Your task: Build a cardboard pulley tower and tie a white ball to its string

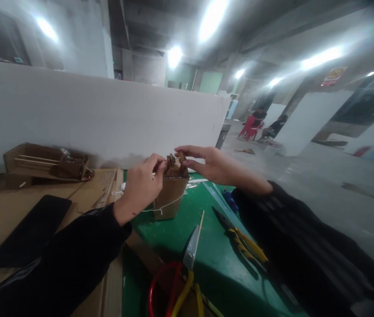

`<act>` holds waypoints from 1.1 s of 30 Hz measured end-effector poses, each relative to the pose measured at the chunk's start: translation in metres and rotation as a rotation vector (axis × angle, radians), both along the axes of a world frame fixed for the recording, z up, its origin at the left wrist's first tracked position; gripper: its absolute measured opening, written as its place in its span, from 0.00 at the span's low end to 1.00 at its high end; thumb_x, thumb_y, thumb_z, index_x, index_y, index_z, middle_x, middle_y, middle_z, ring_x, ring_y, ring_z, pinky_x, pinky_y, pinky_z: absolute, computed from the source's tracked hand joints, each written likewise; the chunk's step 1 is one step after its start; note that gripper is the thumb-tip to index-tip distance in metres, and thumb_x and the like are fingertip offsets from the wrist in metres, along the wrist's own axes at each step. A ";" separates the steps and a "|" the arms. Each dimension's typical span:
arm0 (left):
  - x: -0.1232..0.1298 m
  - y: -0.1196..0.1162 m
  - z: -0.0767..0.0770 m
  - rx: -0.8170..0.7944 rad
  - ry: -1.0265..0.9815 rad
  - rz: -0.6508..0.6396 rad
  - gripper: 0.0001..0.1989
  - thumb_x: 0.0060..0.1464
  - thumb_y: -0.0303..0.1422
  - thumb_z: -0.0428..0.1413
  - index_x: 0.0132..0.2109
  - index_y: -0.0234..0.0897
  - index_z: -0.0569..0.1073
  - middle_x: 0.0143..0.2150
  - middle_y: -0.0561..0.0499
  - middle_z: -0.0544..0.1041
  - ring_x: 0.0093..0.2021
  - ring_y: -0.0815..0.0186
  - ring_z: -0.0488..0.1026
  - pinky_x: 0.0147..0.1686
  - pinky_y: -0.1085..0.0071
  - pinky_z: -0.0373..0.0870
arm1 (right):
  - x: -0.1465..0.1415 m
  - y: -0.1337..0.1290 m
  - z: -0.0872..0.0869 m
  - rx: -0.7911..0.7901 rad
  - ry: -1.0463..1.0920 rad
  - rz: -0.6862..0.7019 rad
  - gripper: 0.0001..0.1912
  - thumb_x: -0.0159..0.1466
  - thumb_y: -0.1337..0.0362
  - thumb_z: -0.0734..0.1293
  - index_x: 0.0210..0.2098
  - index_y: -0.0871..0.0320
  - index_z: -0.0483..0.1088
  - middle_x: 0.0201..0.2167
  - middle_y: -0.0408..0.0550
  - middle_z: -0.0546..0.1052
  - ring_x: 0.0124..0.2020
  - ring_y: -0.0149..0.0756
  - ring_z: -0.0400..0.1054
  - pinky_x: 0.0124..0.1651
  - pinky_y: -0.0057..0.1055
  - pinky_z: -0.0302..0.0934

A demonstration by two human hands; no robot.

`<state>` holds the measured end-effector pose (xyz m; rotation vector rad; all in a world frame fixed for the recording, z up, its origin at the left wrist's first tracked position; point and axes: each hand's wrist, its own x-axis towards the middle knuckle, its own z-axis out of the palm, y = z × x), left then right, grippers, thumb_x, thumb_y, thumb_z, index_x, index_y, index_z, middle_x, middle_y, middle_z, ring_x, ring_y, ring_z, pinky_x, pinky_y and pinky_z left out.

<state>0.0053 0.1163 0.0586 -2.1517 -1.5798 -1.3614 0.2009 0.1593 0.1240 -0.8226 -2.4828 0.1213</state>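
My right hand point(203, 160) pinches one cardboard piece point(182, 157); left hand point(142, 182) pinch, can't tell; one box point(171, 191) below fingers.

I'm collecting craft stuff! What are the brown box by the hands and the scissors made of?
The brown box looks like matte cardboard: flat tan sides. The scissors have gleaming, likely metal blades; smooth red and yellow handles suggest plastic.

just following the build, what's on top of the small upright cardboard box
Small brown rounded pieces show at the top of the cardboard box, between the left hand and right hand. Hands partly cover them; the front wall hides the box's inside.
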 end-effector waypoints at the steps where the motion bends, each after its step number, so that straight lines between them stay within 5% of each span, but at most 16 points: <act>1: 0.000 0.000 0.000 0.004 0.008 0.003 0.06 0.61 0.31 0.48 0.41 0.40 0.70 0.36 0.52 0.79 0.34 0.63 0.74 0.31 0.70 0.62 | 0.000 0.000 -0.001 -0.011 0.015 -0.003 0.19 0.65 0.65 0.62 0.56 0.52 0.68 0.51 0.44 0.75 0.52 0.42 0.70 0.57 0.41 0.64; 12: 0.002 -0.002 0.001 -0.001 0.105 0.035 0.07 0.62 0.31 0.46 0.40 0.40 0.68 0.33 0.52 0.77 0.31 0.64 0.72 0.28 0.71 0.57 | -0.005 0.000 -0.026 -0.113 0.244 -0.056 0.27 0.62 0.68 0.65 0.60 0.51 0.61 0.51 0.47 0.75 0.49 0.43 0.72 0.55 0.45 0.65; 18: -0.003 -0.001 0.006 -0.027 0.146 0.020 0.07 0.62 0.31 0.45 0.41 0.39 0.68 0.31 0.53 0.75 0.29 0.65 0.69 0.28 0.71 0.56 | -0.001 0.006 -0.032 -0.430 0.372 0.093 0.09 0.63 0.66 0.64 0.44 0.57 0.67 0.39 0.50 0.78 0.43 0.40 0.73 0.46 0.38 0.68; 33: -0.005 -0.004 0.019 -0.019 0.355 0.005 0.08 0.62 0.27 0.45 0.40 0.37 0.68 0.33 0.51 0.74 0.33 0.64 0.69 0.30 0.70 0.58 | -0.001 0.008 -0.043 -0.490 0.554 0.060 0.07 0.63 0.66 0.63 0.42 0.56 0.66 0.31 0.45 0.78 0.34 0.36 0.71 0.38 0.34 0.63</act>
